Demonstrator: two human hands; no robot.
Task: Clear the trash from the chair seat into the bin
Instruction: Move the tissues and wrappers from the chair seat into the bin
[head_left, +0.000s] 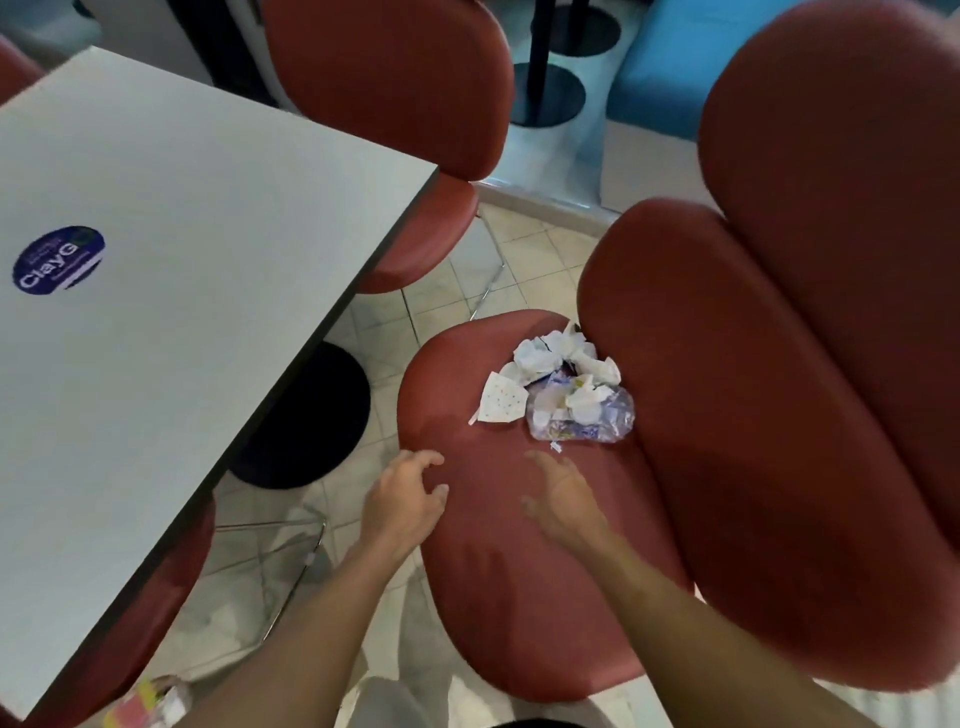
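While your left hand (406, 499) and right hand (562, 496) hovered over the chair seat (498, 571), both empty with fingers loosely spread, the trash (558, 387) lay just beyond your right fingertips, against the backrest (737, 415). The table (182, 260) stood left of your left hand. Crumpled tissues, a dotted wrapper, perhaps a plastic bag; blur hid the rest.

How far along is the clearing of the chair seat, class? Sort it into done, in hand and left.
Done: nothing; the crumpled tissues, the dotted face mask and the plastic wrapper all lie on the chair seat.
In hand: the left hand and right hand reach toward the pile, both empty.
Left: gathering everything and binning it; no bin shows.
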